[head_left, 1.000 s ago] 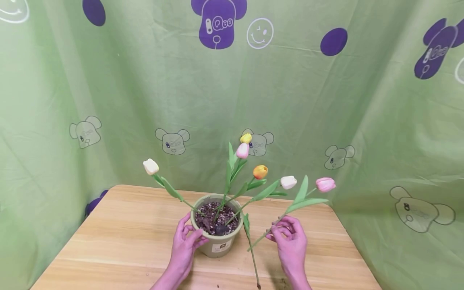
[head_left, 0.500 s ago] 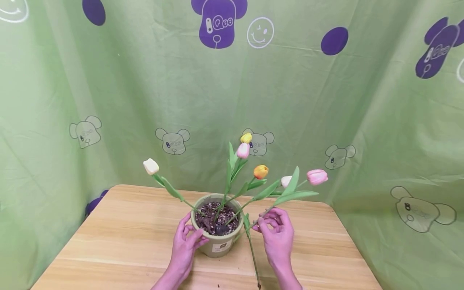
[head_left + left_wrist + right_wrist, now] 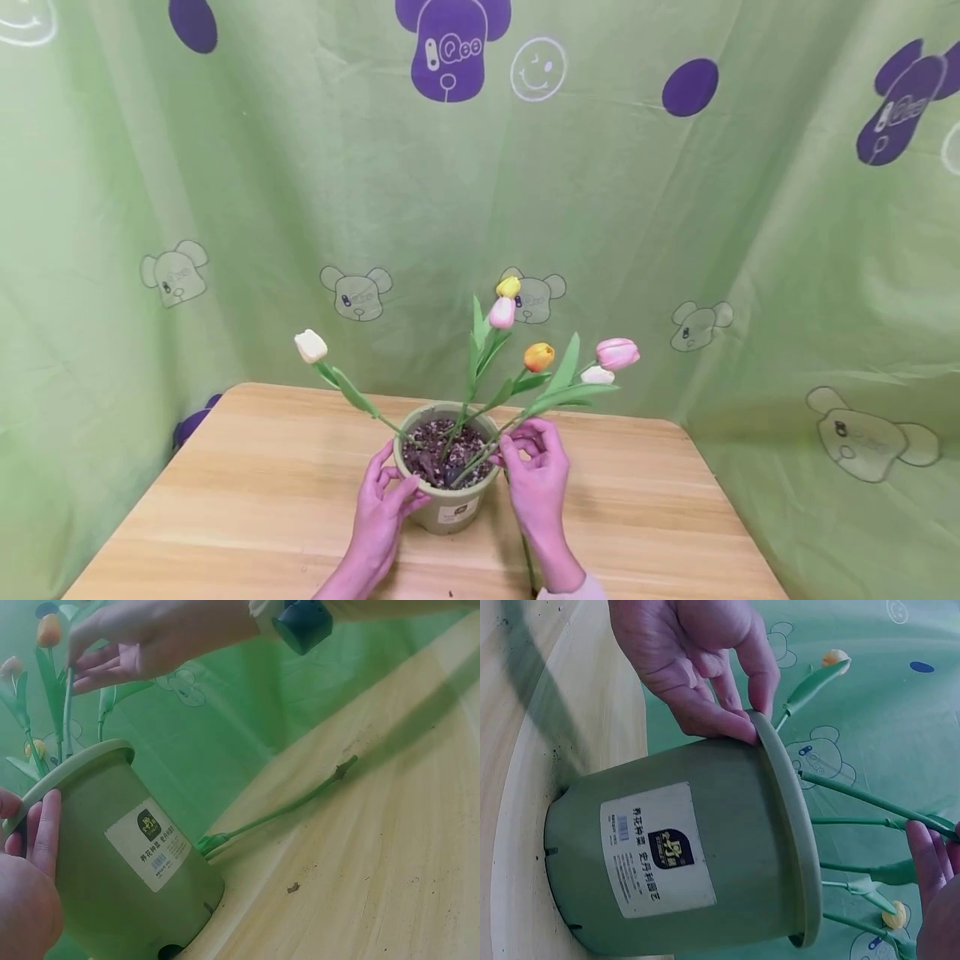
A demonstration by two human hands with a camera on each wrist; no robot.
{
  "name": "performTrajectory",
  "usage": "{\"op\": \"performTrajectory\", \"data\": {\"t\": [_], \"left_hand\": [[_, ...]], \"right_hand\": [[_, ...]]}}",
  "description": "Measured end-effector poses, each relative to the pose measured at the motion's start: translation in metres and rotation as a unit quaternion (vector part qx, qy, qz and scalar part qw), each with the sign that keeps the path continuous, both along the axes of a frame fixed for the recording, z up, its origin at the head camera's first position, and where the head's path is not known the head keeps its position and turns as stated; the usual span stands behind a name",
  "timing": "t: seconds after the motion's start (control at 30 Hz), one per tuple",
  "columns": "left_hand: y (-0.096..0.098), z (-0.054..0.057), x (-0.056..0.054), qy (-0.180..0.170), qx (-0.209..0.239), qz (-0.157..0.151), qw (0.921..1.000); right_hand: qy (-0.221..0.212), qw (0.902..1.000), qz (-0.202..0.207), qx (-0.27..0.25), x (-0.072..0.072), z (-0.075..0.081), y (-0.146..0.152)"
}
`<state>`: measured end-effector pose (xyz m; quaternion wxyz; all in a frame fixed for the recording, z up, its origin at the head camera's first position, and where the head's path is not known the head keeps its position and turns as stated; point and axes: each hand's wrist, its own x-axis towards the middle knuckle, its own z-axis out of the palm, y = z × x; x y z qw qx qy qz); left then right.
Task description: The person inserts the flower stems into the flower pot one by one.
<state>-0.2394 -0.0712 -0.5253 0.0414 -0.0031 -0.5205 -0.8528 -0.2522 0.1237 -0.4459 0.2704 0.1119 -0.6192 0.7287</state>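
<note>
A green flower pot (image 3: 429,518) of dark soil (image 3: 435,433) stands on the table. My left hand (image 3: 381,512) grips its near left rim, thumb and fingers on either side of the wall. Between the fingertips of my right hand (image 3: 542,483) is the stem of an artificial pink tulip (image 3: 618,354), slanting down to the left over the pot. In the right wrist view the lower end of this tulip stem (image 3: 855,793) shows at rim level. White (image 3: 311,346), yellow (image 3: 508,287), pink (image 3: 502,313), orange (image 3: 538,357) and white tulips (image 3: 597,376) stand in the pot.
Beside the pot a loose green stem (image 3: 289,806) lies on the wooden table (image 3: 247,500), partly behind my right hand in the head view. A small dark crumb (image 3: 293,887) lies near it. A green curtain (image 3: 420,192) hangs behind and around the table.
My right hand has moved left with the pink tulip, bringing its stem from beside the pot to over the soil. The left hand has stayed on the rim.
</note>
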Motion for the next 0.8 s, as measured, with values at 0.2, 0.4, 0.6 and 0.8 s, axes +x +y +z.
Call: {"op": "performTrajectory", "data": {"t": [0.2, 0.4, 0.6, 0.8], "left_hand": [[-0.001, -0.001, 0.002, -0.004, -0.003, 0.001, 1.0000], [-0.001, -0.001, 0.002, -0.009, -0.002, 0.002, 1.0000], [-0.001, 0.000, 0.002, -0.005, -0.001, 0.004, 1.0000], [0.000, -0.001, 0.001, -0.007, 0.000, 0.004, 1.0000]], "right_hand": [[0.017, 0.9997, 0.002, 0.018, -0.005, -0.003, -0.010], [0.024, 0.9986, -0.009, 0.046, -0.008, -0.011, -0.017], [0.026, 0.9974, -0.010, 0.066, -0.011, -0.018, -0.023], [0.034, 0.9952, -0.018, 0.090, -0.010, -0.025, -0.025]]}}
